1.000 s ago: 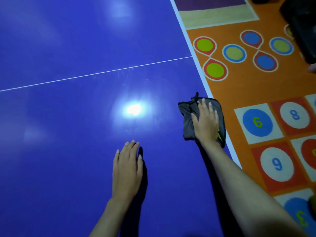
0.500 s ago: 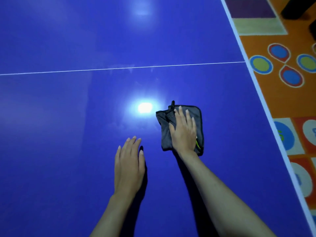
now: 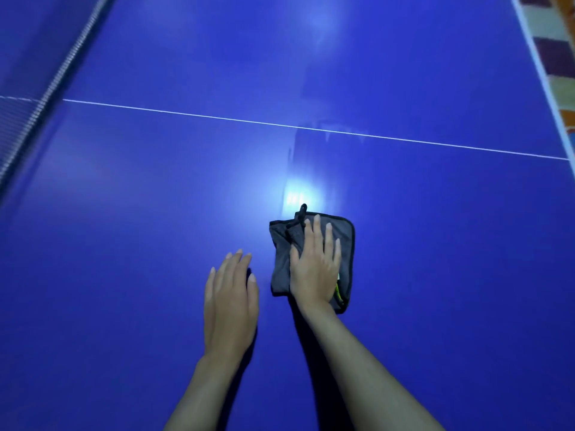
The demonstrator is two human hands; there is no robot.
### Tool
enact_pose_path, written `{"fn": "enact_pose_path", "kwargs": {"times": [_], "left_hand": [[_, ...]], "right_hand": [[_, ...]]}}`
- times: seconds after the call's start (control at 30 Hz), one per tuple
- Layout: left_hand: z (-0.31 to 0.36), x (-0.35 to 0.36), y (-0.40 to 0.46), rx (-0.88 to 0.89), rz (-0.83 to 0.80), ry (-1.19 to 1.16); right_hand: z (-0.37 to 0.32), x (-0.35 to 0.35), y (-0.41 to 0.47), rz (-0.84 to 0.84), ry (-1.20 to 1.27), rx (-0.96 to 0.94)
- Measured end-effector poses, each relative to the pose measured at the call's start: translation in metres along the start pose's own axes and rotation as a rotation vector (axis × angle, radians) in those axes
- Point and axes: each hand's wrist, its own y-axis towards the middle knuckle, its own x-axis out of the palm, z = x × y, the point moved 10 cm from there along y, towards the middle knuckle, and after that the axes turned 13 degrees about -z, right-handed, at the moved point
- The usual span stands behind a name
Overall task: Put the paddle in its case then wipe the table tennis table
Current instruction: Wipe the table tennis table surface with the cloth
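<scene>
At the far left the net (image 3: 46, 98) runs up along the edge of the view, with a broad stretch of blue table tennis table (image 3: 124, 244) lying between it and the hands. Next comes the left hand (image 3: 230, 303), flat on the surface with fingers straight and close together, holding nothing and seemingly used as a brace. Just beside it, apart by a narrow strip of bare blue, the right hand (image 3: 314, 265) presses palm-down with straight fingers on a folded dark grey cloth (image 3: 345, 234), whose hanging loop points away from the person toward the white centre line (image 3: 311, 128). The cloth's longer side runs away from the body, roughly along the forearm. The right hand is the one on the cloth; unwiped-looking surface opens widest to the left, toward the net, so the next stroke probably sweeps that way. Neither paddle nor case is in view. The table's white edge (image 3: 529, 45) and a patterned floor mat (image 3: 557, 57) close the far right.
</scene>
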Motion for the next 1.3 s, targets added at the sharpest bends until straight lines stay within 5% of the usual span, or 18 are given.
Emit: {"fn": "enact_pose_path", "kwargs": {"times": [0.57,1.3], "left_hand": [[0.012,0.006,0.018,0.016,0.041,0.076],[0.349,0.214,0.041,0.282,-0.059,0.206]], "right_hand": [[0.010,-0.026,0.103,-0.002,-0.018,-0.079],[0.478,-0.165,0.091,0.039,0.099,0.170]]}}
